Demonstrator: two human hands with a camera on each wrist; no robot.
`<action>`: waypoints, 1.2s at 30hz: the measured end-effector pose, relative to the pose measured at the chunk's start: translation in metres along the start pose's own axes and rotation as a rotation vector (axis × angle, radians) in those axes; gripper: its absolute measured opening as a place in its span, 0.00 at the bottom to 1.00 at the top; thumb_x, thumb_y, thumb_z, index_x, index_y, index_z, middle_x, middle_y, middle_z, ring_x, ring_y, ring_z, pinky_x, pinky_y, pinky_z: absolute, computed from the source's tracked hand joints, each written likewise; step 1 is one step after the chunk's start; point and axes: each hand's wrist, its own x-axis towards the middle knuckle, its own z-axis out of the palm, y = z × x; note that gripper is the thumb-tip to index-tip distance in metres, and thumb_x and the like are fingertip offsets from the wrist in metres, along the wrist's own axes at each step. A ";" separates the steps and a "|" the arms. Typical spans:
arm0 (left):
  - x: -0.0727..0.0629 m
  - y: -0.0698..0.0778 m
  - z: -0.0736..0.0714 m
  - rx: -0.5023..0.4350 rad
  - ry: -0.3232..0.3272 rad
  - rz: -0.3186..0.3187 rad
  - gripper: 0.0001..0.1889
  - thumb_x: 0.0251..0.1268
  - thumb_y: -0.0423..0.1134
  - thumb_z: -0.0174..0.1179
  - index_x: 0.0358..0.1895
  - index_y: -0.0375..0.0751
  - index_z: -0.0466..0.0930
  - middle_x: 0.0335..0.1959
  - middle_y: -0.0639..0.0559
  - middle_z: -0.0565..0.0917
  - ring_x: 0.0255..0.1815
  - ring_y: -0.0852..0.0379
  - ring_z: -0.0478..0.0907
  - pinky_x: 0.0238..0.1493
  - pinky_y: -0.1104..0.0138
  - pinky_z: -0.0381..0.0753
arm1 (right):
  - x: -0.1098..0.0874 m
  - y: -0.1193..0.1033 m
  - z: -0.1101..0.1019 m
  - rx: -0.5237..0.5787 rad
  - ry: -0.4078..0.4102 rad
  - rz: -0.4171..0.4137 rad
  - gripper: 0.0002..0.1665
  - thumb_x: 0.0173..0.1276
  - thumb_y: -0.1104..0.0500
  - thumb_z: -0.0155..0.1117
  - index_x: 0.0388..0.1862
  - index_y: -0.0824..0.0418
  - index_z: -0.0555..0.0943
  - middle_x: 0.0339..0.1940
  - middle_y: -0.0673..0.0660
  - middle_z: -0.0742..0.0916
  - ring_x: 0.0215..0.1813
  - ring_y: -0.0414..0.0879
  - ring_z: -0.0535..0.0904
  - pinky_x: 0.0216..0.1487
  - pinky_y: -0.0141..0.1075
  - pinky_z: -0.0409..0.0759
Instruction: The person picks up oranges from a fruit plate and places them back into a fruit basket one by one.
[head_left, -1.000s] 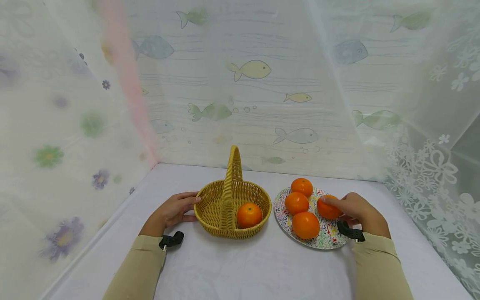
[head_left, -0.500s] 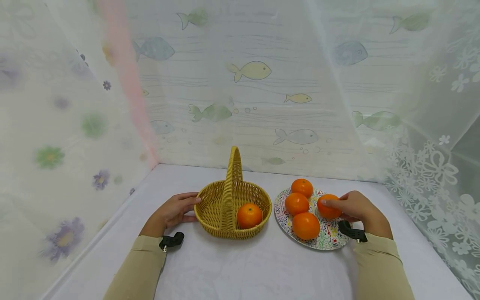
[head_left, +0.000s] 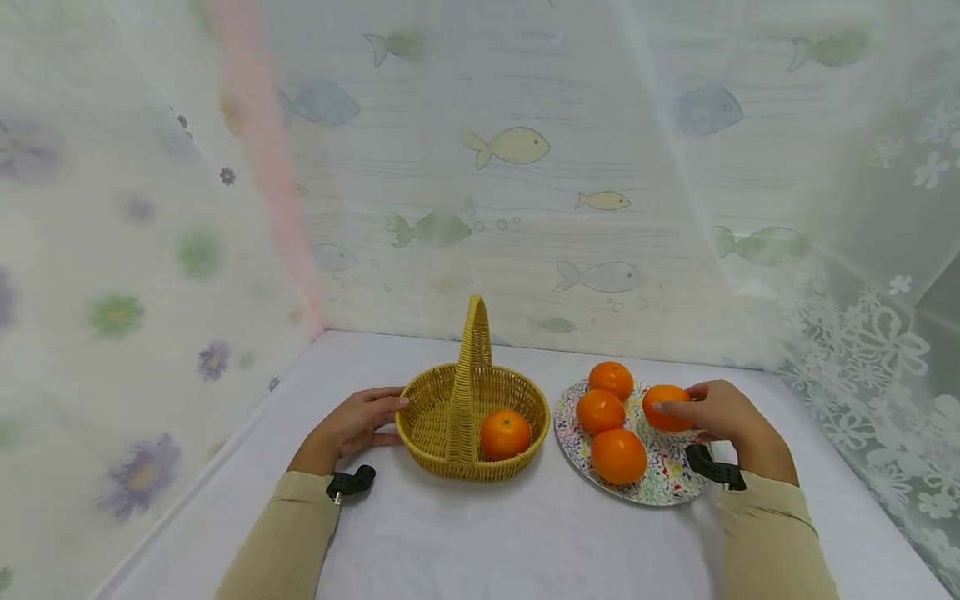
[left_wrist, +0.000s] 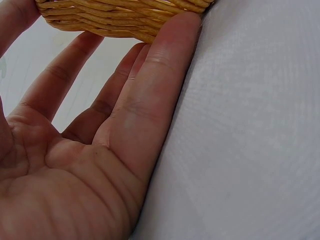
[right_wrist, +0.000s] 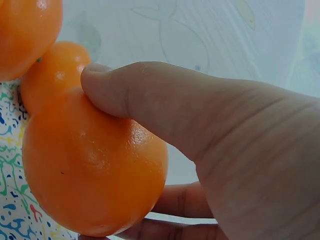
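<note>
The left hand (head_left: 363,419) is at the left side of a yellow wicker basket (head_left: 472,472) with a tall handle. Its fairly straight fingers touch the basket wall (left_wrist: 115,22), the lowest one lying along the tablecloth. One orange (head_left: 506,435) rests in the basket's right half. Over the right of a patterned plate (head_left: 667,471), the right hand (head_left: 731,414) grips an orange (head_left: 660,395), thumb on top and fingers curled at its far side. In the right wrist view this held orange (right_wrist: 90,165) overlaps another one behind it.
Three more oranges lie on the plate's left half: one at the back (head_left: 611,380), one in the middle (head_left: 600,412) and one in front (head_left: 618,456). A fish-print curtain (head_left: 517,217) hangs behind the white-covered table (head_left: 525,550).
The right hand has raised its orange slightly relative to the plate. The left hand stays at the basket. The whole head view has shifted a little.
</note>
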 end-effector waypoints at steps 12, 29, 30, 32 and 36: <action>0.005 -0.007 0.003 -0.018 0.023 -0.015 0.35 0.69 0.48 0.70 0.75 0.42 0.69 0.69 0.43 0.79 0.60 0.51 0.84 0.54 0.48 0.88 | -0.001 0.002 -0.002 -0.032 0.074 -0.028 0.58 0.63 0.31 0.72 0.73 0.75 0.68 0.65 0.76 0.79 0.50 0.59 0.81 0.44 0.43 0.87; -0.002 -0.004 -0.002 -0.004 0.027 0.014 0.39 0.67 0.50 0.71 0.77 0.40 0.67 0.71 0.42 0.77 0.61 0.51 0.83 0.55 0.47 0.88 | 0.000 -0.013 0.003 0.029 0.130 -0.101 0.55 0.61 0.31 0.74 0.73 0.68 0.70 0.66 0.72 0.79 0.57 0.62 0.78 0.53 0.51 0.84; -0.002 -0.004 -0.002 -0.006 0.027 0.012 0.39 0.67 0.50 0.70 0.77 0.40 0.67 0.71 0.42 0.77 0.61 0.51 0.83 0.55 0.48 0.88 | -0.001 -0.014 0.003 0.029 0.131 -0.104 0.56 0.61 0.31 0.74 0.73 0.68 0.70 0.66 0.72 0.78 0.57 0.62 0.78 0.52 0.50 0.83; -0.002 -0.004 -0.001 -0.006 0.022 0.008 0.38 0.68 0.50 0.70 0.77 0.40 0.67 0.71 0.42 0.77 0.61 0.52 0.83 0.55 0.48 0.88 | -0.003 -0.017 0.003 0.031 0.132 -0.106 0.55 0.60 0.32 0.75 0.74 0.67 0.70 0.66 0.71 0.78 0.57 0.62 0.77 0.52 0.50 0.83; -0.002 -0.001 0.000 0.006 0.013 0.007 0.38 0.68 0.49 0.70 0.77 0.40 0.67 0.71 0.43 0.78 0.61 0.52 0.83 0.55 0.48 0.88 | -0.008 -0.023 0.002 0.039 0.143 -0.117 0.55 0.60 0.34 0.77 0.75 0.66 0.69 0.66 0.71 0.77 0.57 0.62 0.77 0.51 0.50 0.84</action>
